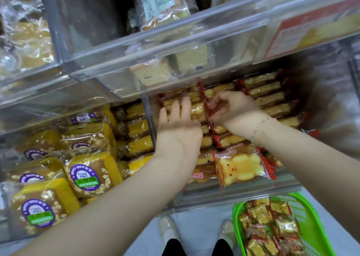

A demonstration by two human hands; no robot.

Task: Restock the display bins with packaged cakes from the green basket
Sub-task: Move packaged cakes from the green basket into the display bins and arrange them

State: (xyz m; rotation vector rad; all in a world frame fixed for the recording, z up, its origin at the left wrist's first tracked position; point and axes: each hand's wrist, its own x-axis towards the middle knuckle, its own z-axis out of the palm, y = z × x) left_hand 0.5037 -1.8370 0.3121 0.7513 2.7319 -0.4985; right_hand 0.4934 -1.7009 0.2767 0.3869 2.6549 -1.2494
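Left hand [180, 127] is laid flat, fingers straight, on the bear-shaped cake packs [196, 110] in the clear display bin [243, 192]; a red wrapper edge there is pinched by the right hand [231, 109]. More packs are stacked edgewise toward the bin's right wall. Green basket [303, 207] of packaged cakes is seen on the floor below the bin's front edge.

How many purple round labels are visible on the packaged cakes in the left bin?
6, possibly more hidden: front-left, centre, left edge, further back left, middle back, rear.
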